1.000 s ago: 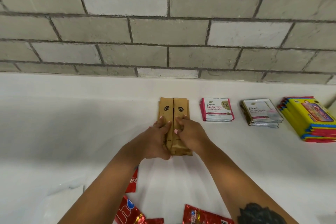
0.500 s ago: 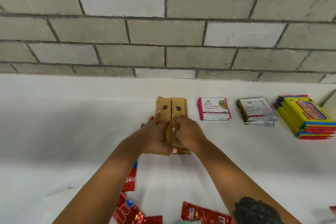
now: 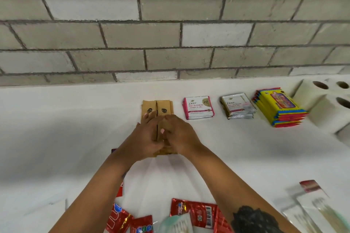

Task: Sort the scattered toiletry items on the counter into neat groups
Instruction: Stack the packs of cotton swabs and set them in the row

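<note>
Brown paper packets (image 3: 156, 108): two stacks side by side on the white worktop (image 3: 56, 128), long axis running from the person toward the brick wall, logos at the far end. Left hand (image 3: 146, 138) and right hand (image 3: 179, 134) press their near halves, each grip curled over them.

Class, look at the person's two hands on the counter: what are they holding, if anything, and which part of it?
Both the left hand and right hand grip the brown paper packets at their near ends.
</note>
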